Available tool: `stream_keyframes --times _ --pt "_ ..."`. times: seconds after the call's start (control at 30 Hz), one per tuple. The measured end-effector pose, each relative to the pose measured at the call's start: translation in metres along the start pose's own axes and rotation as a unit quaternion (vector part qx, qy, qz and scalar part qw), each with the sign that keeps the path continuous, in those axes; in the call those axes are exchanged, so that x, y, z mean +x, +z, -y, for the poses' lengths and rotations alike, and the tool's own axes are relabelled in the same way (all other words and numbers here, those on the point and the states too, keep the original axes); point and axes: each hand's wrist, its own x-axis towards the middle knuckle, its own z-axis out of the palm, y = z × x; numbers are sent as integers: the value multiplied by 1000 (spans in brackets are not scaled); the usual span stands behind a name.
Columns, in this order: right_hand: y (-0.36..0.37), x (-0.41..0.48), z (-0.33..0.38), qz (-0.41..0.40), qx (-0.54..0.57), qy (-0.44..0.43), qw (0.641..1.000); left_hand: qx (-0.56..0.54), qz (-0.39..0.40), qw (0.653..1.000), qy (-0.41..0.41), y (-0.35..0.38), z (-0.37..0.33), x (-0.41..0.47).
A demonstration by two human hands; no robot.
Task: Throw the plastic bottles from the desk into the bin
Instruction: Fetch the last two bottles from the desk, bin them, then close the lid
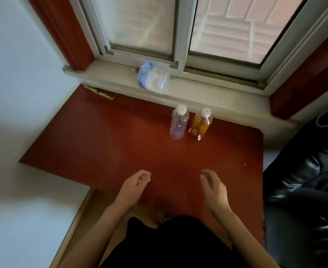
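Two plastic bottles stand upright side by side at the far edge of the red desk [120, 144], just below the window sill. The clear bottle [179, 122] with a white cap is on the left. The amber bottle [201, 123] with a white cap and a red-yellow label is on its right. My left hand [135, 187] hovers over the desk's near edge with its fingers loosely curled and nothing in it. My right hand [213, 187] hovers beside it, fingers apart and empty. Both hands are well short of the bottles. No bin is in view.
A crumpled plastic bag [153, 77] lies on the window sill behind the bottles. A black leather chair [304, 182] stands right of the desk. A white wall borders the desk on the left. A small flat strip [99, 92] sits at the desk's far-left corner.
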Motion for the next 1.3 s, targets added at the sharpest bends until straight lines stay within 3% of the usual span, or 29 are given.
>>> stream_keyframes --times 0.27,0.47,0.7,0.93,1.3 --pt "-12 114 26 -55 23 -2 998 -4 -29 999 21 4 -67 118" --pt "-4 175 19 -25 24 13 999 14 32 999 23 19 -74 194" --pt "3 205 26 -29 35 -8 999 13 55 995 86 30 -78 231" --pt "-2 178 30 -64 61 2 996 -12 26 995 92 15 -86 222" --pt "36 28 37 -169 178 59 968 -52 144 983 101 -45 -60 130"
